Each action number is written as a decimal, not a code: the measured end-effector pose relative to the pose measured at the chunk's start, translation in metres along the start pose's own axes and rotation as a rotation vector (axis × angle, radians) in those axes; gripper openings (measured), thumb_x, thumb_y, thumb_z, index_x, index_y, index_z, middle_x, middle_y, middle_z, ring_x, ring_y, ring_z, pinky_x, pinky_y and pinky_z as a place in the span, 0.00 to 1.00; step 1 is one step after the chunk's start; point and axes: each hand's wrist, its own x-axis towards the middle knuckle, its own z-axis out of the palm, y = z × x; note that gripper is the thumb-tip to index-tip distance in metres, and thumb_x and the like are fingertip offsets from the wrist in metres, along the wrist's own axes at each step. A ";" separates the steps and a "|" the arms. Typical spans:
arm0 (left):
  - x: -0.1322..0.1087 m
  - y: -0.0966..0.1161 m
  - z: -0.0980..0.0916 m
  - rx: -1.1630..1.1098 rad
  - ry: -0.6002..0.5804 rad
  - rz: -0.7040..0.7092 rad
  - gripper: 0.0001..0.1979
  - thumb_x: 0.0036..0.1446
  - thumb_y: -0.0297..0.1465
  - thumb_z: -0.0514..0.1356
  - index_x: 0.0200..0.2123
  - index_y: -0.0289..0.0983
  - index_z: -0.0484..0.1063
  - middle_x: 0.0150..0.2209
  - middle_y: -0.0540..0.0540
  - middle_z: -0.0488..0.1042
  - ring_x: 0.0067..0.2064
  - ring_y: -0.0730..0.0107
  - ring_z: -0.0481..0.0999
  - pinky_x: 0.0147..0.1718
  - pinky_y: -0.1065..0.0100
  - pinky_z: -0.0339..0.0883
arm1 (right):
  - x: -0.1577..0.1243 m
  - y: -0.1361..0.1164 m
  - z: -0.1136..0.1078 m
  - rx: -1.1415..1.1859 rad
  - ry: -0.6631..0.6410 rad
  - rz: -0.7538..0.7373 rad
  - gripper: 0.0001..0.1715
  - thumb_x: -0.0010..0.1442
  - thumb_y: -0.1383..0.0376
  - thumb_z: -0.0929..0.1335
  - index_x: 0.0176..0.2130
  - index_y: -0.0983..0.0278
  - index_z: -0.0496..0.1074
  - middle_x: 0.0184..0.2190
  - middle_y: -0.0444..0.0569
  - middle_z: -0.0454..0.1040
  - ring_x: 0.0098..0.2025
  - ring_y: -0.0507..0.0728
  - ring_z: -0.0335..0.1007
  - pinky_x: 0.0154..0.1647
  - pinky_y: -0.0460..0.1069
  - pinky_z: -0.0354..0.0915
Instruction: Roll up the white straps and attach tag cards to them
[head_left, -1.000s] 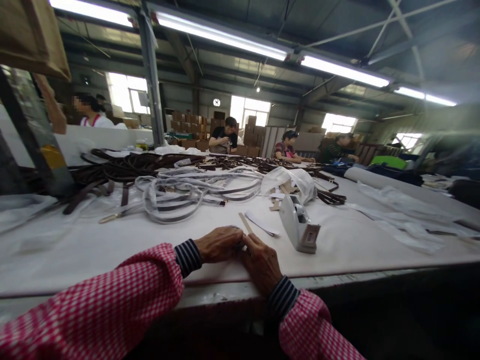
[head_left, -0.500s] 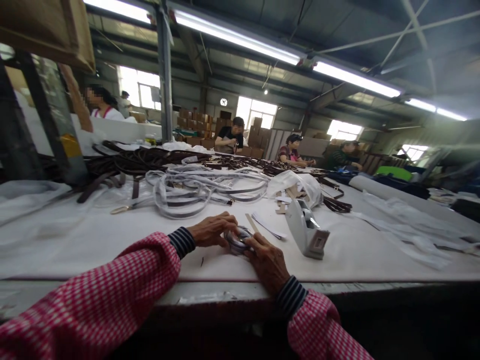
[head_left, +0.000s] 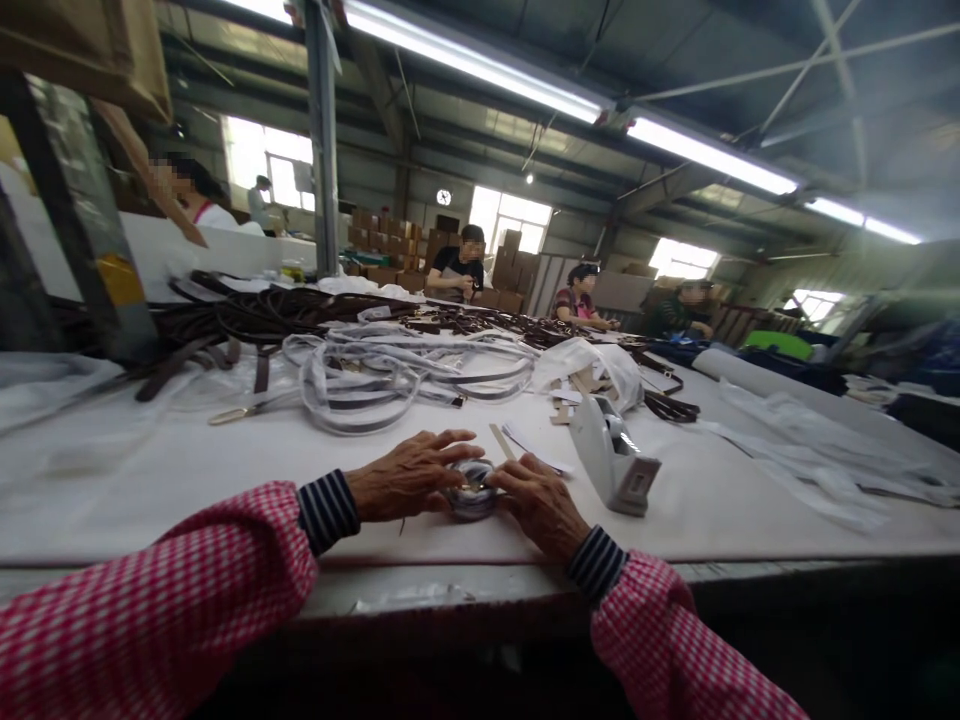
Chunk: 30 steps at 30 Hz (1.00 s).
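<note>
The coiled belt [head_left: 472, 487], wrapped in clear film, lies on the white table [head_left: 225, 480] close to its near edge, between both hands. The left hand [head_left: 409, 478] curls its fingers over the left side of the coil; the right hand [head_left: 541, 503] presses fingertips against the right side. Both hands grip the same item.

Handling judgement: the coil appears light and compact, springy rather than rigid (a released coil is likely to unwind). The film wrap looks smooth and probably slippery. Grip across the outer edge from opposite sides, not on the film face.

Just right of the hands stands a grey tape dispenser [head_left: 613, 456], near but not touching. A thin strip [head_left: 501, 442] and paper slips [head_left: 534, 449] lie just behind the coil. Further back, a loose tangle of wrapped belts [head_left: 390, 375] spreads across the table, with dark unwrapped belts [head_left: 247, 315] beyond it. Several people [head_left: 465, 265] sit at the far end, well apart
</note>
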 end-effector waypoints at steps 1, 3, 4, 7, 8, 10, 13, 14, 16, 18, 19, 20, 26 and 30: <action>0.001 -0.005 -0.001 -0.015 -0.012 0.037 0.16 0.59 0.28 0.68 0.50 0.43 0.73 0.67 0.44 0.64 0.71 0.50 0.52 0.59 0.54 0.56 | -0.001 0.001 0.002 0.015 0.006 -0.002 0.09 0.68 0.67 0.68 0.48 0.58 0.74 0.45 0.47 0.76 0.46 0.58 0.64 0.51 0.51 0.61; 0.004 -0.009 -0.002 -0.092 -0.032 0.073 0.14 0.61 0.27 0.66 0.49 0.43 0.73 0.63 0.47 0.70 0.70 0.55 0.56 0.57 0.59 0.57 | -0.002 0.003 0.004 0.038 0.010 -0.005 0.09 0.68 0.67 0.68 0.48 0.58 0.74 0.45 0.47 0.76 0.46 0.58 0.64 0.51 0.51 0.62; 0.005 -0.008 -0.002 -0.139 -0.039 0.072 0.12 0.62 0.27 0.65 0.48 0.43 0.73 0.60 0.47 0.73 0.69 0.57 0.59 0.56 0.60 0.57 | -0.002 0.004 0.004 0.048 0.010 -0.006 0.10 0.67 0.67 0.68 0.48 0.58 0.75 0.45 0.47 0.76 0.47 0.58 0.64 0.51 0.51 0.62; 0.007 0.003 0.000 -0.211 -0.036 0.032 0.06 0.66 0.28 0.61 0.45 0.42 0.73 0.54 0.47 0.77 0.60 0.60 0.70 0.53 0.62 0.58 | -0.002 0.005 0.004 0.085 0.009 0.003 0.13 0.66 0.70 0.68 0.50 0.57 0.74 0.47 0.46 0.76 0.48 0.58 0.65 0.53 0.51 0.64; 0.007 0.009 0.002 -0.204 -0.025 0.015 0.05 0.67 0.28 0.60 0.44 0.41 0.73 0.52 0.47 0.77 0.56 0.60 0.72 0.53 0.61 0.58 | -0.002 0.003 0.003 0.105 0.009 0.007 0.16 0.66 0.71 0.68 0.51 0.56 0.74 0.48 0.46 0.77 0.48 0.57 0.66 0.54 0.51 0.64; 0.004 0.023 0.008 -0.166 0.021 -0.025 0.05 0.65 0.27 0.61 0.44 0.40 0.72 0.49 0.46 0.77 0.50 0.59 0.74 0.52 0.59 0.59 | -0.003 -0.003 0.002 0.161 0.010 0.005 0.21 0.65 0.75 0.67 0.52 0.55 0.74 0.51 0.44 0.77 0.50 0.56 0.67 0.57 0.51 0.63; -0.008 0.039 0.020 -0.156 0.081 -0.067 0.12 0.60 0.27 0.63 0.47 0.40 0.70 0.48 0.45 0.75 0.51 0.56 0.71 0.55 0.56 0.57 | -0.005 -0.014 -0.001 0.288 0.022 -0.020 0.27 0.62 0.78 0.67 0.53 0.53 0.74 0.53 0.42 0.77 0.52 0.55 0.69 0.59 0.51 0.63; -0.014 0.042 0.022 -0.175 0.092 -0.076 0.12 0.59 0.28 0.63 0.46 0.41 0.70 0.48 0.45 0.74 0.51 0.56 0.71 0.55 0.56 0.57 | -0.006 -0.015 -0.002 0.345 0.032 -0.020 0.26 0.61 0.78 0.67 0.53 0.53 0.75 0.53 0.42 0.77 0.53 0.55 0.69 0.58 0.51 0.65; -0.025 0.044 0.023 -0.226 0.105 -0.114 0.06 0.62 0.31 0.61 0.43 0.41 0.69 0.46 0.45 0.74 0.48 0.57 0.70 0.52 0.56 0.58 | -0.007 -0.011 -0.008 0.461 0.079 0.015 0.22 0.61 0.74 0.69 0.51 0.54 0.76 0.53 0.45 0.77 0.54 0.56 0.69 0.52 0.50 0.68; -0.034 0.042 0.018 -0.294 0.154 -0.247 0.07 0.64 0.37 0.58 0.37 0.40 0.69 0.41 0.46 0.74 0.43 0.58 0.69 0.46 0.58 0.60 | -0.006 0.004 -0.016 0.483 0.175 0.138 0.16 0.63 0.70 0.68 0.49 0.57 0.77 0.52 0.47 0.77 0.53 0.57 0.71 0.45 0.49 0.70; -0.035 0.039 0.014 -0.353 0.194 -0.351 0.10 0.65 0.39 0.57 0.36 0.39 0.69 0.39 0.46 0.73 0.41 0.59 0.69 0.43 0.59 0.60 | -0.005 0.015 -0.020 0.450 0.226 0.221 0.14 0.63 0.69 0.68 0.48 0.59 0.77 0.50 0.49 0.77 0.51 0.57 0.72 0.43 0.49 0.70; -0.034 0.035 0.009 -0.439 0.242 -0.458 0.12 0.65 0.41 0.57 0.34 0.39 0.69 0.36 0.47 0.72 0.38 0.61 0.68 0.40 0.61 0.60 | -0.004 0.027 -0.024 0.397 0.267 0.302 0.13 0.64 0.68 0.67 0.47 0.61 0.77 0.48 0.50 0.77 0.48 0.56 0.73 0.43 0.50 0.69; 0.003 0.013 0.007 -1.129 0.485 -0.757 0.22 0.53 0.51 0.65 0.28 0.36 0.70 0.25 0.53 0.66 0.27 0.72 0.63 0.27 0.70 0.55 | 0.018 0.054 -0.015 0.160 0.168 0.449 0.09 0.65 0.65 0.66 0.37 0.64 0.77 0.37 0.49 0.77 0.42 0.57 0.73 0.49 0.52 0.65; 0.013 -0.002 0.026 -1.316 0.576 -0.816 0.23 0.50 0.50 0.68 0.31 0.34 0.74 0.26 0.52 0.69 0.26 0.73 0.65 0.25 0.72 0.56 | 0.041 0.040 0.012 0.057 0.034 0.496 0.05 0.60 0.64 0.70 0.37 0.63 0.76 0.42 0.52 0.77 0.47 0.60 0.72 0.49 0.54 0.65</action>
